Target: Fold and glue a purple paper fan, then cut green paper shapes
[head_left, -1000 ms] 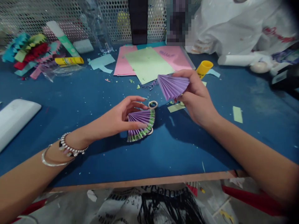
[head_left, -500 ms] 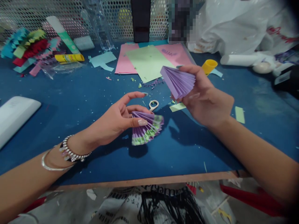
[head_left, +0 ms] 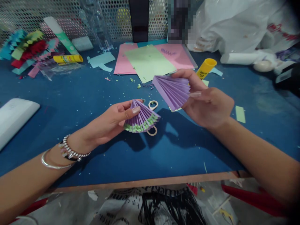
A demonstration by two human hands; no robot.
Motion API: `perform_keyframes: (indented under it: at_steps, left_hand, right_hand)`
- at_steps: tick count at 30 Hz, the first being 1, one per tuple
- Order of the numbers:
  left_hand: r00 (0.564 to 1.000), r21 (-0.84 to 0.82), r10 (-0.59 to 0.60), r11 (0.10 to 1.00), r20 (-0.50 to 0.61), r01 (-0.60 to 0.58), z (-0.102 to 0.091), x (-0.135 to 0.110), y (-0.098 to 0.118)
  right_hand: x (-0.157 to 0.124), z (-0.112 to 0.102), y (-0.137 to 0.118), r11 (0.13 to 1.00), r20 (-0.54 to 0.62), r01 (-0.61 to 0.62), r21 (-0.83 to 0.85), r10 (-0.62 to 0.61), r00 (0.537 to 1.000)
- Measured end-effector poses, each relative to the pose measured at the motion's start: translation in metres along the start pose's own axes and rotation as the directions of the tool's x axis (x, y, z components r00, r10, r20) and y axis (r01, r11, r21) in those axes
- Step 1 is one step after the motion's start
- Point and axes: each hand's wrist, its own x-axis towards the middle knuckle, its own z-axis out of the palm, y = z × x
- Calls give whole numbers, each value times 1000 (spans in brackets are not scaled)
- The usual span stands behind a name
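My left hand [head_left: 110,120] pinches a pleated purple paper fan with a green edge [head_left: 142,120] and holds it just above the blue table [head_left: 70,103]. My right hand [head_left: 206,100] grips a plain purple pleated fan [head_left: 172,90], held higher and to the right, its folds spread toward the left. The two fans are apart. Scissors with pale ring handles [head_left: 153,105] lie on the table under and behind the green-edged fan, mostly hidden by it.
Pink and green paper sheets [head_left: 150,61] lie behind the hands. A yellow glue stick [head_left: 206,67] stands at the right, another [head_left: 67,58] lies at the back left by a heap of coloured pleated papers [head_left: 25,50]. A white case [head_left: 14,118] sits at the left edge. Paper scraps litter the table.
My left hand picked the green-edged fan up off the table and turned it. My right hand lowered its purple fan slightly and brought it leftward, nearer the other fan.
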Motion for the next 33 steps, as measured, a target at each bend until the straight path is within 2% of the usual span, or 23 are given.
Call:
perform_keyframes:
  at_steps: [3,6,8,10,13,14,18,25,33]
  left_hand:
    - [1000,52,1,999,9,-1,-2,2,-3]
    - [1000,134,13,991,14,-15,2,1,-4]
    - [1000,176,19,984,20,-22,5,1,-4]
    - [1000,197,24,980,15,-27,9,0,-3]
    - [1000,191,28,981,14,-30,10,0,-3]
    - [999,187,27,982,17,-30,10,0,-3]
    - [1000,210,25,977,10,-26,8,0,-3]
    - [999,208,40,977,24,-45,8,1,-5]
    - [999,199,34,979,10,-36,8,2,-5]
  right_hand:
    - [0,4,2,999,-40,2,-32,-3,999]
    - [-2,10,4,976,-83,78,-206,-97,992]
    - [-5,13,5,910,-57,158,-383,-194,979]
    - [-9,16,4,797,29,238,-555,-268,963]
    - [-14,17,3,624,151,321,-712,-310,939]
    - [-15,17,3,603,170,329,-727,-305,937]
    - [-16,18,5,612,202,329,-719,-270,942]
    - [-15,22,7,624,164,277,-731,-233,959]
    - [-17,23,7,625,173,266,-734,-206,963]
